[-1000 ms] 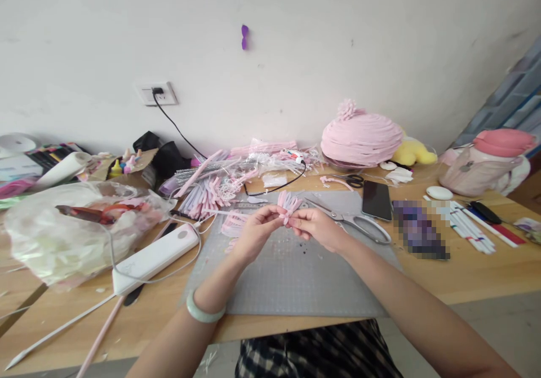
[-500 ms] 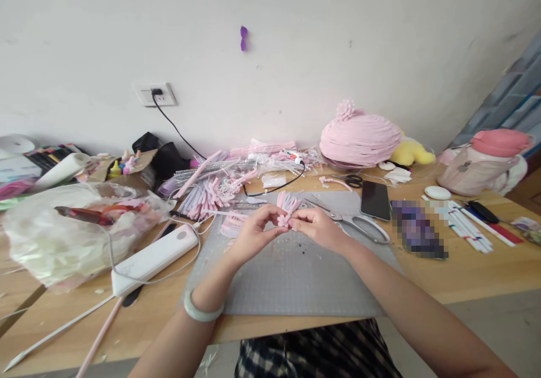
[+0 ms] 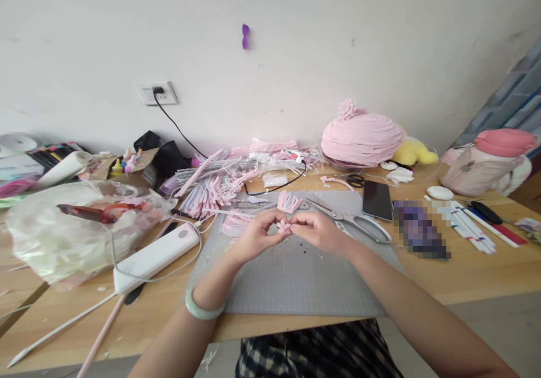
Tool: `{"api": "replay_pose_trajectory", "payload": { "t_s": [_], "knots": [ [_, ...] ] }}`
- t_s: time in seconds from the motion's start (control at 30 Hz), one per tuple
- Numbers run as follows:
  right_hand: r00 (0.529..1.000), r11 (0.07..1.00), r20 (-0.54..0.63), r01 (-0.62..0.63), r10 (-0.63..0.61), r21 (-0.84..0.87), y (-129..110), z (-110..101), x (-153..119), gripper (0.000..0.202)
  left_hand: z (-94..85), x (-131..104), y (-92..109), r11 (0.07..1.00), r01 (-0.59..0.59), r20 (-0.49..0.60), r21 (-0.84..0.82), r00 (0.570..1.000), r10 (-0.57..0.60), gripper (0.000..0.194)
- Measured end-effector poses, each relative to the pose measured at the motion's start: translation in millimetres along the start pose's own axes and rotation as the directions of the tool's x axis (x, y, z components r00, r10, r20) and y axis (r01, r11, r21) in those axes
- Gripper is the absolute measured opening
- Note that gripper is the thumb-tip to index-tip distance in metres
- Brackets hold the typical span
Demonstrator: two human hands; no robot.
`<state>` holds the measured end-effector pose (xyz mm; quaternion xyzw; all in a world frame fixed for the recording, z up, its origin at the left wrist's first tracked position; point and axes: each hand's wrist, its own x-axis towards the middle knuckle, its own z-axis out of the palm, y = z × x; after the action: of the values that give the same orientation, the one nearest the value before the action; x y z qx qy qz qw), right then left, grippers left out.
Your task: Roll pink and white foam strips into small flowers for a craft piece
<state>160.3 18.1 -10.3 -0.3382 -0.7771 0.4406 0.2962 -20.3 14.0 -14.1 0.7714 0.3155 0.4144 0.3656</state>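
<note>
Between my fingertips is a small pink flower (image 3: 283, 227) of fuzzy pipe cleaner, held above the grey cutting mat (image 3: 304, 282). My left hand (image 3: 261, 232) pinches it from the left, its fingers curled. From the right, my right hand (image 3: 316, 230) grips the flower's edge between thumb and forefinger. Just beyond my fingers lies a bundle of pink and lilac pipe cleaner pieces (image 3: 289, 201). Large scissors (image 3: 357, 223) rest on the mat beside my right hand. Looped pink pieces (image 3: 236, 221) are to the left of my left hand.
A pile of pipe cleaners (image 3: 207, 195) lies behind the mat. At left are a white lamp (image 3: 156, 257) with its cable and a plastic bag (image 3: 38, 237). Rightward sit a phone (image 3: 377, 200), markers (image 3: 471, 228), a jug (image 3: 477, 164) and a pink coil (image 3: 361, 138).
The flower has tipped in my fingers, its face now less toward me. My right fingers have shifted slightly over it. The camera view has moved a little.
</note>
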Motion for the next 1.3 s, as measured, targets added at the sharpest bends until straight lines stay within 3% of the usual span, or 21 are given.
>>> {"api": "replay_pose_trajectory", "payload": {
  "t_s": [0.13, 0.27, 0.47, 0.6, 0.87, 1.03, 1.17, 1.23, 1.3],
  "knots": [
    [0.994, 0.983, -0.023, 0.101, -0.106, -0.154, -4.8, -0.3, -3.7, 0.015, -0.3, -0.5, -0.8, 0.995, 0.044, -0.051, -0.091, 0.998, -0.049, 0.016],
    [0.958, 0.917, -0.108, 0.218, -0.267, -0.335, -5.9, 1.1, -4.7, 0.012, 0.9, -1.5, 2.3, 0.986, 0.103, -0.059, -0.133, 0.992, -0.111, 0.019],
    [0.932, 0.907, -0.177, 0.243, -0.317, -0.345, -5.6, 1.6, -3.8, 0.015, 4.6, -0.5, 0.4, 0.949, 0.129, -0.142, -0.288, 0.974, -0.175, 0.021],
    [0.931, 0.927, -0.247, 0.182, -0.27, -0.329, -7.0, -0.2, -2.9, 0.019, -0.3, 0.3, -3.2, 0.962, 0.066, -0.225, -0.263, 0.966, -0.128, 0.026],
    [0.937, 0.949, -0.278, 0.129, -0.211, -0.287, -6.1, -1.3, -0.7, 0.018, -9.9, -0.5, -4.9, 0.999, -0.023, -0.274, 0.026, 0.961, 0.029, 0.012],
    [0.956, 0.947, -0.237, 0.093, -0.171, -0.308, -9.0, 1.3, -1.2, 0.025, -7.3, -1.8, -6.0, 0.991, -0.053, -0.219, 0.124, 0.972, 0.08, 0.011],
    [0.984, 0.993, -0.177, -0.024, 0.003, -0.119, -6.6, 2.5, -0.9, 0.029, -3.0, -3.1, -5.8, 0.995, -0.016, -0.198, 0.101, 0.98, 0.036, 0.019],
    [0.992, 0.996, -0.094, -0.088, 0.086, -0.016, -4.3, 2.6, 0.0, 0.028, -2.5, -2.8, -4.8, 0.997, -0.044, -0.164, 0.069, 0.985, 0.055, 0.032],
    [0.991, 0.99, -0.016, -0.135, 0.136, 0.045, -2.5, 3.0, 0.9, 0.026, -3.5, -2.0, -3.6, 0.993, -0.096, -0.092, 0.073, 0.99, 0.103, 0.031]
  ]
}}
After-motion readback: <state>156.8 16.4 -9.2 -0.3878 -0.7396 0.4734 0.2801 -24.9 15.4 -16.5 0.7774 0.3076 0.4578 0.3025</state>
